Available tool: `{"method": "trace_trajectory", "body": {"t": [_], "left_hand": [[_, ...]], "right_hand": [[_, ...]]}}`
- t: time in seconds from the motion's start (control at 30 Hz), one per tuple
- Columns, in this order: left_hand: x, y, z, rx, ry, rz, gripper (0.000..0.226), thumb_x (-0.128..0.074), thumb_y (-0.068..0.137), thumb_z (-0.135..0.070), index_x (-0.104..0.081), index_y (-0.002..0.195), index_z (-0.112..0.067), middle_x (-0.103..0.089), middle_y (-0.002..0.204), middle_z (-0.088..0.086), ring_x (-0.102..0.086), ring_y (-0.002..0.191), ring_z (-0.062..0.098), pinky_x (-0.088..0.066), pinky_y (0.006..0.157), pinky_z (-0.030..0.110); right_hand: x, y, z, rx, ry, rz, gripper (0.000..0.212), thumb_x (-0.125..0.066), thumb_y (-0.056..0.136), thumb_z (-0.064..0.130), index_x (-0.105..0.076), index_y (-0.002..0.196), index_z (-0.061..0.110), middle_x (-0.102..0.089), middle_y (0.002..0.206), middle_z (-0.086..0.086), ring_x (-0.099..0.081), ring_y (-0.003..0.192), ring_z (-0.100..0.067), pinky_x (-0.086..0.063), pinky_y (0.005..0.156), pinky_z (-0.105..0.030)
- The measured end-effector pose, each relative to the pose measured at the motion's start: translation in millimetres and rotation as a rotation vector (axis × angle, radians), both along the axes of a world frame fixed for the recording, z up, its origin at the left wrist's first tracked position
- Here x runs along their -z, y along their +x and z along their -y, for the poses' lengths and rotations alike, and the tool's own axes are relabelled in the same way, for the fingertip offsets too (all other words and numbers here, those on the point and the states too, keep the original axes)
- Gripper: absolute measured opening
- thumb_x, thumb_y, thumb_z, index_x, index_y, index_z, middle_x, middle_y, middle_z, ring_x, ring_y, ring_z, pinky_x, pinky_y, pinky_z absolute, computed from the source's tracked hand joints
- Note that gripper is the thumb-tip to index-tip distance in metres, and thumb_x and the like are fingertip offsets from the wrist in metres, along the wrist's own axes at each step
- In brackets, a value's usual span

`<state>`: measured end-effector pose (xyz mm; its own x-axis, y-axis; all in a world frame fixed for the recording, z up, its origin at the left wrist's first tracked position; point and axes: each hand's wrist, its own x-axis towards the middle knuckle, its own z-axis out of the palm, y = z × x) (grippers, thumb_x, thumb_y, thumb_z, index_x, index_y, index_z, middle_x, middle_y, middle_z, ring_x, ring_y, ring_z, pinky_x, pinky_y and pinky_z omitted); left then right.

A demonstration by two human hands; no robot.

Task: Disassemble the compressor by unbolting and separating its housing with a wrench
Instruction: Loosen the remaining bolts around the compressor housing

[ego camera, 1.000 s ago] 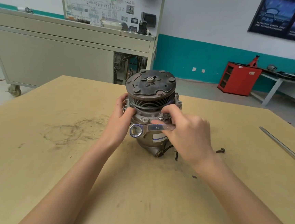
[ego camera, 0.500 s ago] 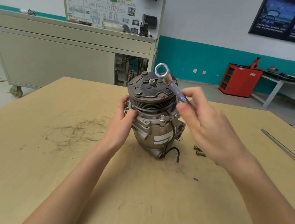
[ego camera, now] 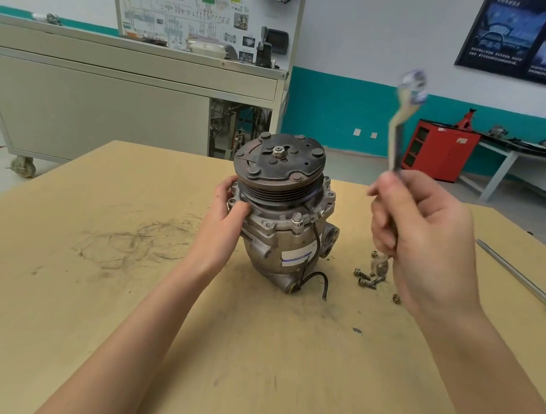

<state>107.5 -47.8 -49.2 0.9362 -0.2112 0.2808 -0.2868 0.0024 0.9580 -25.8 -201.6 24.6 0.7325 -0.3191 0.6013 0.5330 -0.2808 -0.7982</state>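
Note:
The compressor (ego camera: 284,237) stands upright on the wooden table (ego camera: 124,309), its dark clutch plate and grooved pulley on top. A bolt head (ego camera: 297,218) shows on the front flange. My left hand (ego camera: 222,220) grips the housing's left side just under the pulley. My right hand (ego camera: 423,243) is raised to the right of the compressor, closed around a silver wrench (ego camera: 401,125). The wrench points upward, ring end on top, blurred by motion. Its lower end sticks out below my fist.
Several loose bolts (ego camera: 366,279) and a nut (ego camera: 396,298) lie on the table right of the compressor. A long screwdriver (ego camera: 519,278) with an orange handle lies at the right edge. Behind the table stand a grey trainer cabinet (ego camera: 108,110) and a red cabinet (ego camera: 441,149).
My right hand lifted the wrench off the flange bolt, swung it up and carried it away to the right. My left hand stayed on the housing.

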Motion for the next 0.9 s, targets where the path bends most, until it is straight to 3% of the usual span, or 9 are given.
{"method": "trace_trajectory", "body": {"t": [0.1,0.2,0.27,0.4,0.5,0.63,0.77,0.8,0.9], "left_hand": [[0,0,0,0.0,-0.004,-0.006,0.049,-0.039,0.1,-0.023,-0.028,0.147,-0.029,-0.044,0.133,-0.013,-0.051,0.111,0.002,-0.039,0.089,0.02],[0,1,0,0.004,0.001,-0.003,0.048,-0.039,0.1,-0.023,-0.028,0.146,-0.029,-0.043,0.134,-0.013,-0.049,0.117,0.008,-0.039,0.097,0.028],[0,1,0,0.009,-0.002,-0.002,0.048,-0.039,0.1,-0.023,-0.028,0.146,-0.029,-0.044,0.132,-0.013,-0.05,0.115,0.006,-0.04,0.097,0.028],[1,2,-1,0.019,-0.002,-0.002,0.048,-0.04,0.1,-0.025,-0.029,0.146,-0.031,-0.046,0.13,-0.015,-0.051,0.111,-0.001,-0.041,0.096,0.027],[2,2,-1,0.029,0.001,0.005,0.049,-0.041,0.097,-0.029,-0.029,0.145,-0.032,-0.047,0.129,-0.016,-0.049,0.109,-0.007,-0.041,0.093,0.024],[4,3,0,0.025,-0.014,0.002,0.051,-0.043,0.093,-0.031,-0.031,0.142,-0.033,-0.05,0.128,-0.015,-0.049,0.109,-0.008,-0.042,0.093,0.026],[3,3,1,0.014,-0.021,-0.002,0.064,-0.042,0.079,-0.039,-0.033,0.143,-0.032,-0.051,0.125,-0.018,-0.049,0.105,-0.012,-0.04,0.087,0.017],[3,3,1,0.011,-0.025,-0.003,0.065,-0.042,0.077,-0.04,-0.034,0.141,-0.032,-0.053,0.124,-0.019,-0.051,0.107,-0.009,-0.041,0.089,0.02],[2,1,1,0.014,-0.019,0.006,0.051,-0.043,0.084,-0.034,-0.036,0.135,-0.035,-0.053,0.119,-0.025,-0.053,0.111,0.001,-0.044,0.095,0.029]], "right_hand": [[4,5,-4,0.153,-0.054,0.167,0.03,-0.039,0.101,0.019,-0.057,0.078,0.017,-0.063,0.065,0.005,-0.059,0.057,-0.014,-0.049,0.052,-0.022],[2,8,0,0.246,-0.236,0.176,0.028,-0.038,0.1,0.026,-0.058,0.081,0.025,-0.068,0.077,0.009,-0.058,0.069,-0.011,-0.043,0.065,-0.016],[1,8,2,0.19,-0.207,0.184,0.023,-0.041,0.1,0.026,-0.056,0.083,0.025,-0.069,0.076,0.005,-0.058,0.066,-0.003,-0.039,0.064,-0.011],[8,5,-4,0.022,-0.095,0.293,0.01,-0.049,0.095,0.026,-0.054,0.087,0.023,-0.071,0.078,0.002,-0.065,0.067,-0.012,-0.048,0.06,-0.018],[18,2,-11,-0.077,-0.145,0.426,0.008,-0.056,0.093,0.023,-0.051,0.087,0.02,-0.07,0.083,-0.007,-0.07,0.063,-0.016,-0.053,0.055,-0.024],[26,7,-12,0.171,-0.497,0.601,0.017,-0.058,0.091,0.027,-0.057,0.083,0.013,-0.071,0.082,-0.009,-0.067,0.056,-0.019,-0.05,0.045,-0.03],[43,9,-17,0.373,-0.869,0.643,0.041,-0.057,0.094,0.024,-0.069,0.067,-0.004,-0.073,0.08,-0.013,-0.068,0.062,-0.016,-0.049,0.063,-0.011],[50,10,-18,0.398,-0.946,0.645,0.041,-0.058,0.093,0.023,-0.07,0.067,-0.005,-0.073,0.082,-0.014,-0.068,0.062,-0.017,-0.05,0.066,-0.013],[68,15,-22,0.429,-1.081,0.658,0.032,-0.066,0.088,0.018,-0.071,0.068,-0.006,-0.072,0.083,-0.018,-0.067,0.056,-0.021,-0.054,0.051,-0.027]]}}
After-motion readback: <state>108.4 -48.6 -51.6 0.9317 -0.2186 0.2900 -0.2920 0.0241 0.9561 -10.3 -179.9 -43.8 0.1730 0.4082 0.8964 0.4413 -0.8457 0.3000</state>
